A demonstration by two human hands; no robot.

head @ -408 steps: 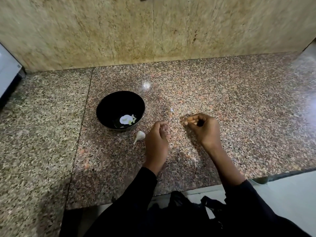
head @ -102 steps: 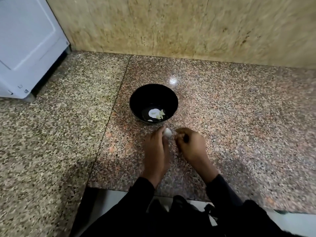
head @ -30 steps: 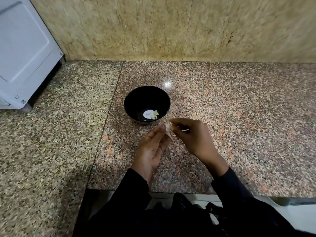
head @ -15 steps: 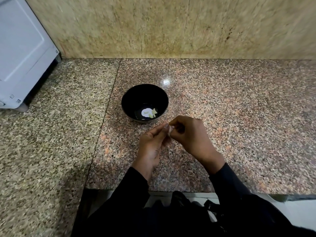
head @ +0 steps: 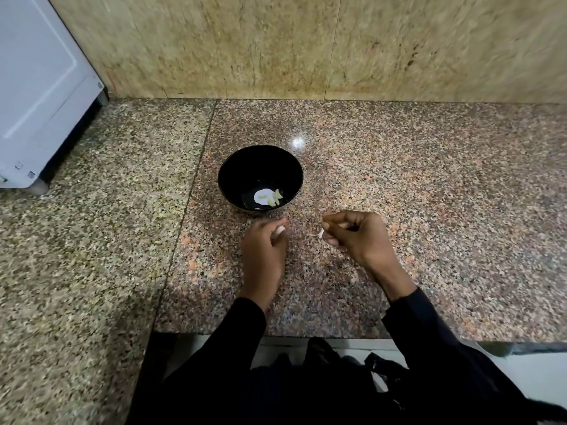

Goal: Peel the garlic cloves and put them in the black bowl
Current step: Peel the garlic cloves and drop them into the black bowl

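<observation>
Left hand (head: 264, 250) is pinching the garlic clove (head: 279, 230); right hand (head: 357, 237) is pinching torn skin (head: 319, 234); black bowl (head: 227, 167) is waiting at twelve o'clock; best discarding skin aside first.

We see the garlic clove (head: 279, 230) mostly hidden in the left hand (head: 264, 256) | white appliance (head: 40, 87) cut off at left edge

The table (head: 399, 185) is speckled granite, pinkish-brown on the right and paler grey-beige on the left. The bowl (head: 233, 167) is glossy black, holding pale yellow-green cloves (head: 274, 198); the wall (head: 276, 44) is mottled tan, the sleeves (head: 429, 326) black.
</observation>
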